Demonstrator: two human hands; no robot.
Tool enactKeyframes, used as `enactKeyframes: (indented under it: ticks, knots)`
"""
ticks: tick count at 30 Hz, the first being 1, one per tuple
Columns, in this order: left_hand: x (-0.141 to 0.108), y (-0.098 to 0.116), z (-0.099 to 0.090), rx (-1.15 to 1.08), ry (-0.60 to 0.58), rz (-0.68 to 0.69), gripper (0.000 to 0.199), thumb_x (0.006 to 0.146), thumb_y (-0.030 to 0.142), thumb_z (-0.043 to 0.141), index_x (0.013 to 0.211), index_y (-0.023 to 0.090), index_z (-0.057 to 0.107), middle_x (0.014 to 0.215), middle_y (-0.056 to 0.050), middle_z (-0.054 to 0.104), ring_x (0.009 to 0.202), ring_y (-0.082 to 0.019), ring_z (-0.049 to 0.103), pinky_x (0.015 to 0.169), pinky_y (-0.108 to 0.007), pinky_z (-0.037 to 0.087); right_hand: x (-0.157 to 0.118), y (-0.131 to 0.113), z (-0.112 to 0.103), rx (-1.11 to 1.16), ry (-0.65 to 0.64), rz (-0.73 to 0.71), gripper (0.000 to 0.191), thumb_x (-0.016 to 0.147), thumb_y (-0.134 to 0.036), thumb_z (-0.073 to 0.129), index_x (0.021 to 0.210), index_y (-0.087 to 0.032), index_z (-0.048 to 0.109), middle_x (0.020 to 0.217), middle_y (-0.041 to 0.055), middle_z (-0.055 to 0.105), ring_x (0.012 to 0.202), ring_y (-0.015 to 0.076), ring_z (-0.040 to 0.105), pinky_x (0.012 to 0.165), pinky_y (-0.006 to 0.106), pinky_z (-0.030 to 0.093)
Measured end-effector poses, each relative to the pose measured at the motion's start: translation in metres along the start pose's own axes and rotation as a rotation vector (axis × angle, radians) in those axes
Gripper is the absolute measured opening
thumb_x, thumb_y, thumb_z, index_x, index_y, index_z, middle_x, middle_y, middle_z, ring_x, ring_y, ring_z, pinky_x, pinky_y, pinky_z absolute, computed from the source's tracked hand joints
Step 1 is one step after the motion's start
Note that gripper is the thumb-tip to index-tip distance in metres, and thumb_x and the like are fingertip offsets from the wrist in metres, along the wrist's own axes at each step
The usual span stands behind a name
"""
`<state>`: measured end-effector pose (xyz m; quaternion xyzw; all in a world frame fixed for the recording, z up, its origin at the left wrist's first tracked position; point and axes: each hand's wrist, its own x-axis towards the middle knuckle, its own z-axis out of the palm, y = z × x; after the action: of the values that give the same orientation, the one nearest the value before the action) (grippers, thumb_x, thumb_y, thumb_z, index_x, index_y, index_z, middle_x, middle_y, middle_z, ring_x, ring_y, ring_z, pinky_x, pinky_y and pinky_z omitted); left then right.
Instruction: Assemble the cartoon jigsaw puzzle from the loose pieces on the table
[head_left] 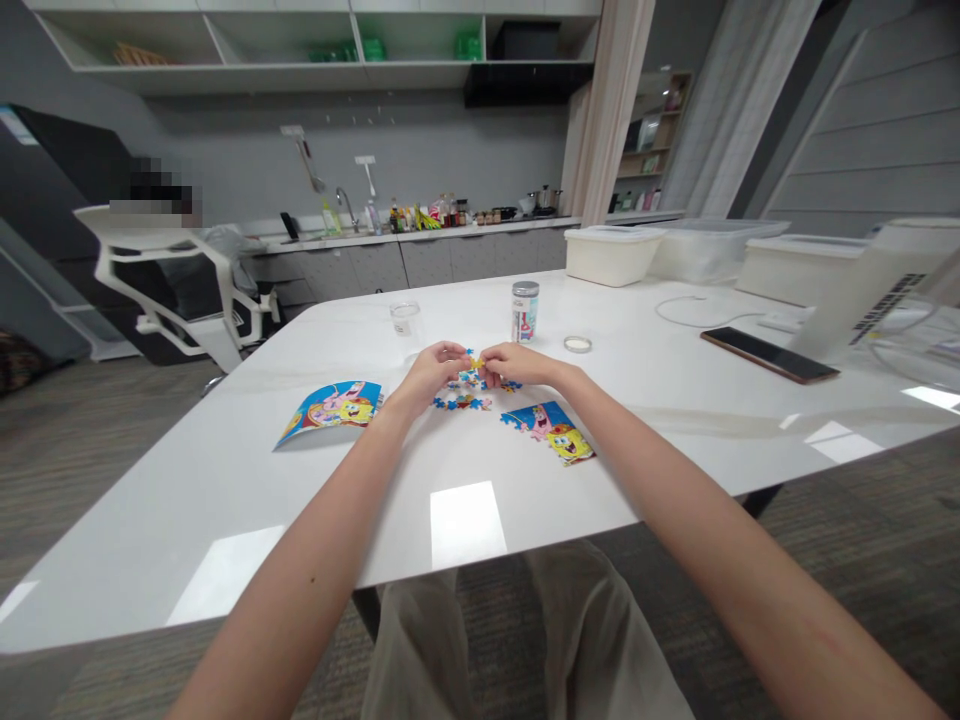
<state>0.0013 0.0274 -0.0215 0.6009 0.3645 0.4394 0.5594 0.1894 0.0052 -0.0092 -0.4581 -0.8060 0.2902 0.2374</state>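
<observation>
The right hand [519, 363] pinches a small yellow jigsaw piece [477, 364] near loose multicoloured jigsaw pieces [460, 403] on the glossy white worktop [322, 530]; left hand [429, 374]: grip indeterminate. Right forearm [652, 465] drift could dislodge the part-assembled cartoon jigsaw [553, 431].

Kitchen with office traits: a tap [349, 208], condiment bottles [448, 214] and pots [544, 204] lined the far counter [480, 230], open shelves [285, 71] hung above; a white office chair [223, 275] stood far left, carpet [56, 490] covered the floor
</observation>
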Motion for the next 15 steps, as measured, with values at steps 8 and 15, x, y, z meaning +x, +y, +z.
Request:
enactKeyframes:
  ticks: [8, 15]
  knots:
    - [0.0009, -0.0043, -0.0013, 0.030, -0.019, 0.056, 0.038, 0.049, 0.030, 0.083, 0.077, 0.017, 0.061, 0.073, 0.001, 0.063, 0.060, -0.009, 0.055, 0.055, -0.021, 0.040, -0.0057, -0.0032, 0.0003, -0.040, 0.007, -0.010, 0.015, 0.083, -0.019, 0.049, 0.080, -0.014, 0.063, 0.070, 0.0012, 0.067, 0.063, 0.0118, 0.060, 0.060, 0.019, 0.044]
    - [0.0041, -0.0071, -0.0019, 0.253, -0.040, 0.224, 0.027, 0.063, 0.029, 0.075, 0.079, 0.017, 0.057, 0.073, -0.001, 0.064, 0.070, -0.014, 0.062, 0.064, -0.025, 0.048, -0.0055, -0.0044, 0.0036, -0.129, 0.046, -0.046, 0.025, 0.090, -0.027, 0.047, 0.077, -0.016, 0.065, 0.069, 0.0014, 0.068, 0.061, 0.0129, 0.060, 0.062, 0.021, 0.045]
